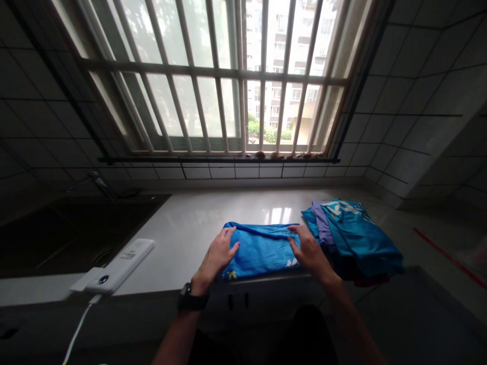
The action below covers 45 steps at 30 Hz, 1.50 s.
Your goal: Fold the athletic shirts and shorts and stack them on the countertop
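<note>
A blue piece of clothing (258, 253), folded into a flat oblong, lies on the counter along its front edge. Its far side shows a darker blue border, and small white and yellow prints sit near the front. My left hand (220, 251) rests at its left end, fingers apart and curved over the cloth. At the right end is my right hand (307, 248), thumb and fingers spread, touching or just above the fabric. Neither hand grips the cloth. A black watch is on my left wrist.
Right of my right hand, a pile of folded clothes (353, 233) in teal and purple overhangs the counter edge. A white power bank (127, 263) with a cable lies at left, beside the dark sink (76, 223) and its faucet (101, 185). A barred window (228, 73) stands behind the counter (190, 213).
</note>
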Each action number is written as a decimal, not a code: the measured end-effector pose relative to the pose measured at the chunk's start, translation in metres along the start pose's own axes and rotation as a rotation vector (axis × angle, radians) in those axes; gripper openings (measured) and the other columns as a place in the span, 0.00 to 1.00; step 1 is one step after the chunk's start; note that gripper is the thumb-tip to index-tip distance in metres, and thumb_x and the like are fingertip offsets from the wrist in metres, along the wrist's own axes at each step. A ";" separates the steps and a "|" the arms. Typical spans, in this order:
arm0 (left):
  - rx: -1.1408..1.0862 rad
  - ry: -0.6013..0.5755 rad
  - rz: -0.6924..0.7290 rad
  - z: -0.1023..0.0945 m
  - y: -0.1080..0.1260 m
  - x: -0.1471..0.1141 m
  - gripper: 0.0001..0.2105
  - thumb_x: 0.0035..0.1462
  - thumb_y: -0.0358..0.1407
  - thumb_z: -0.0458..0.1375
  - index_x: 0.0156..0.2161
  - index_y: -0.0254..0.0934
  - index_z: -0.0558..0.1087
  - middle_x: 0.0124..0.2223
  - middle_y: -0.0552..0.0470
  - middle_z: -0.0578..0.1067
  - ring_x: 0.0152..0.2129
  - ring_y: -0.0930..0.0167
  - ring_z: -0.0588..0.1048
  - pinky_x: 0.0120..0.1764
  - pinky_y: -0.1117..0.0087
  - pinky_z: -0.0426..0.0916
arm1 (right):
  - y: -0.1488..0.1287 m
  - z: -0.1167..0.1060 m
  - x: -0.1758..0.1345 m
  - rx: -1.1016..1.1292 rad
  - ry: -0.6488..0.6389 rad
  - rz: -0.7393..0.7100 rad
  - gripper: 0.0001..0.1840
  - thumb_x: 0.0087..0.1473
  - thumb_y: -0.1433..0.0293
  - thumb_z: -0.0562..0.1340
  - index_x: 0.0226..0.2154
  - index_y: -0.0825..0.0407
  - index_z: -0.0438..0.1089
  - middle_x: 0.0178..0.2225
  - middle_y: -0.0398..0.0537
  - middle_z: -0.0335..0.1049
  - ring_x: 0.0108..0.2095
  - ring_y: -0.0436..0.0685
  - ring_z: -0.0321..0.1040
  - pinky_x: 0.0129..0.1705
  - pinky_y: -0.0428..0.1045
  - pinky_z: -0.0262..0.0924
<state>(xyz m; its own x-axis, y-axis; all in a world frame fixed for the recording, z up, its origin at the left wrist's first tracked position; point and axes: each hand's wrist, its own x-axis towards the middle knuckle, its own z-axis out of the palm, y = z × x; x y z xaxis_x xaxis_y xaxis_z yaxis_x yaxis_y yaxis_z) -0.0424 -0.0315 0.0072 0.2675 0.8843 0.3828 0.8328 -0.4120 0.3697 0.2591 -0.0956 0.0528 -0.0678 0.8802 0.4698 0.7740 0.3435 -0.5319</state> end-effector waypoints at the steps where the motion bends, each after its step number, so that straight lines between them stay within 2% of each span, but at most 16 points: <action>1: 0.010 -0.051 0.053 0.010 -0.003 -0.007 0.21 0.66 0.39 0.54 0.61 0.36 0.70 0.60 0.39 0.75 0.55 0.59 0.76 0.58 0.55 0.71 | 0.000 0.007 -0.008 0.037 -0.109 -0.035 0.15 0.63 0.72 0.55 0.47 0.50 0.75 0.46 0.52 0.75 0.49 0.61 0.73 0.53 0.55 0.67; 4: 0.067 -0.105 0.130 0.026 -0.005 -0.025 0.21 0.69 0.41 0.50 0.61 0.38 0.72 0.64 0.39 0.72 0.60 0.57 0.72 0.62 0.51 0.68 | 0.004 0.028 -0.016 0.062 -0.377 -0.083 0.16 0.61 0.76 0.55 0.39 0.49 0.78 0.41 0.48 0.77 0.45 0.57 0.74 0.50 0.51 0.68; 6: 0.091 -0.088 0.135 0.028 -0.004 -0.029 0.21 0.70 0.41 0.49 0.62 0.39 0.72 0.66 0.40 0.71 0.62 0.57 0.70 0.64 0.50 0.66 | 0.008 0.041 -0.005 0.029 -0.443 -0.067 0.18 0.62 0.76 0.54 0.41 0.50 0.79 0.44 0.51 0.78 0.47 0.57 0.74 0.53 0.50 0.67; 8: 0.092 -0.076 0.131 0.027 -0.002 -0.030 0.21 0.70 0.42 0.50 0.62 0.40 0.72 0.66 0.42 0.71 0.63 0.58 0.70 0.64 0.52 0.66 | 0.011 0.052 0.014 -0.057 -0.404 -0.010 0.21 0.62 0.75 0.53 0.50 0.52 0.77 0.54 0.56 0.75 0.56 0.59 0.71 0.61 0.53 0.62; 11: 0.082 -0.074 0.118 0.024 -0.001 -0.029 0.21 0.70 0.42 0.50 0.62 0.40 0.73 0.65 0.42 0.72 0.62 0.59 0.71 0.64 0.52 0.66 | 0.013 0.060 0.034 -0.199 -0.191 0.108 0.30 0.62 0.72 0.53 0.66 0.56 0.64 0.69 0.62 0.59 0.71 0.65 0.52 0.71 0.64 0.45; 13: 0.074 -0.083 0.110 0.023 0.000 -0.029 0.21 0.69 0.42 0.50 0.62 0.40 0.72 0.65 0.42 0.72 0.62 0.58 0.71 0.64 0.52 0.66 | 0.014 0.062 0.032 -0.209 -0.056 0.134 0.32 0.64 0.70 0.52 0.69 0.57 0.59 0.72 0.62 0.52 0.74 0.67 0.44 0.72 0.67 0.41; 15: 0.065 -0.093 0.103 0.022 0.000 -0.029 0.21 0.69 0.43 0.50 0.63 0.41 0.72 0.66 0.43 0.72 0.62 0.59 0.71 0.64 0.51 0.66 | 0.016 0.063 0.013 -0.186 0.016 0.110 0.31 0.65 0.67 0.52 0.68 0.55 0.60 0.73 0.60 0.51 0.74 0.67 0.44 0.72 0.66 0.44; 18: 0.056 -0.101 0.084 0.024 0.001 -0.029 0.21 0.69 0.42 0.51 0.63 0.41 0.72 0.66 0.43 0.71 0.63 0.58 0.70 0.64 0.51 0.66 | 0.024 0.071 -0.031 -0.222 0.045 0.114 0.29 0.65 0.63 0.54 0.66 0.51 0.64 0.71 0.57 0.57 0.72 0.68 0.50 0.70 0.66 0.50; 21: 0.066 -0.065 0.040 0.028 0.003 -0.029 0.21 0.68 0.41 0.52 0.62 0.43 0.73 0.67 0.42 0.70 0.65 0.55 0.67 0.64 0.47 0.65 | 0.035 0.083 -0.067 -0.303 0.024 0.132 0.27 0.66 0.63 0.54 0.64 0.50 0.67 0.68 0.60 0.61 0.70 0.71 0.53 0.69 0.70 0.51; 24: 0.079 -0.033 -0.002 0.032 0.005 -0.030 0.20 0.67 0.41 0.53 0.60 0.43 0.75 0.66 0.41 0.71 0.64 0.53 0.68 0.63 0.46 0.66 | 0.044 0.089 -0.072 -0.357 -0.046 0.112 0.28 0.67 0.64 0.53 0.65 0.51 0.67 0.69 0.61 0.59 0.71 0.73 0.51 0.68 0.72 0.51; 30: 0.120 -0.028 -0.079 0.027 0.020 -0.043 0.19 0.65 0.44 0.56 0.59 0.45 0.75 0.60 0.38 0.75 0.56 0.52 0.72 0.54 0.46 0.70 | 0.056 0.074 -0.015 -0.410 -0.293 0.092 0.29 0.66 0.70 0.52 0.68 0.48 0.64 0.72 0.55 0.55 0.72 0.67 0.50 0.70 0.68 0.50; 33: 0.116 -0.022 -0.113 0.024 0.039 -0.054 0.23 0.65 0.48 0.56 0.59 0.39 0.75 0.56 0.32 0.76 0.53 0.46 0.72 0.51 0.43 0.69 | 0.059 0.071 0.024 -0.415 -0.417 0.090 0.29 0.67 0.71 0.51 0.68 0.46 0.63 0.72 0.52 0.53 0.72 0.67 0.50 0.70 0.70 0.48; 38: 0.197 -0.032 -0.214 0.027 0.089 -0.069 0.35 0.63 0.56 0.54 0.60 0.25 0.72 0.47 0.27 0.77 0.45 0.47 0.75 0.44 0.48 0.72 | 0.040 0.075 0.082 -0.414 -0.570 0.003 0.27 0.70 0.70 0.50 0.68 0.43 0.63 0.73 0.50 0.52 0.73 0.69 0.47 0.70 0.74 0.42; 41: 0.188 -0.063 -0.188 0.023 0.107 -0.073 0.33 0.65 0.56 0.52 0.56 0.25 0.76 0.41 0.29 0.79 0.40 0.49 0.77 0.41 0.50 0.72 | 0.017 0.070 0.086 -0.378 -0.469 -0.030 0.28 0.68 0.72 0.53 0.68 0.49 0.63 0.72 0.55 0.53 0.73 0.69 0.46 0.72 0.71 0.41; 43: 0.151 -0.099 -0.105 0.015 0.101 -0.076 0.28 0.66 0.55 0.52 0.53 0.31 0.78 0.39 0.34 0.80 0.39 0.54 0.78 0.44 0.53 0.73 | 0.004 0.061 0.061 -0.263 -0.312 -0.047 0.29 0.67 0.72 0.53 0.68 0.52 0.61 0.70 0.58 0.57 0.71 0.67 0.52 0.71 0.66 0.48; 45: 0.113 -0.119 0.016 0.005 0.081 -0.080 0.24 0.64 0.52 0.57 0.56 0.40 0.77 0.47 0.39 0.81 0.46 0.56 0.78 0.52 0.55 0.71 | -0.002 0.051 0.016 -0.104 -0.188 -0.096 0.27 0.68 0.72 0.50 0.67 0.51 0.63 0.64 0.58 0.67 0.65 0.62 0.63 0.66 0.59 0.60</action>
<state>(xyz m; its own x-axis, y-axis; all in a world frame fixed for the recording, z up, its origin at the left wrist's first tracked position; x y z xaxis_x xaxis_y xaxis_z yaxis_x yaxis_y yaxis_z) 0.0057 -0.1346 0.0022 0.3307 0.9004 0.2827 0.8753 -0.4046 0.2647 0.2242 -0.0652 0.0250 -0.2525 0.8941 0.3699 0.8184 0.4013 -0.4113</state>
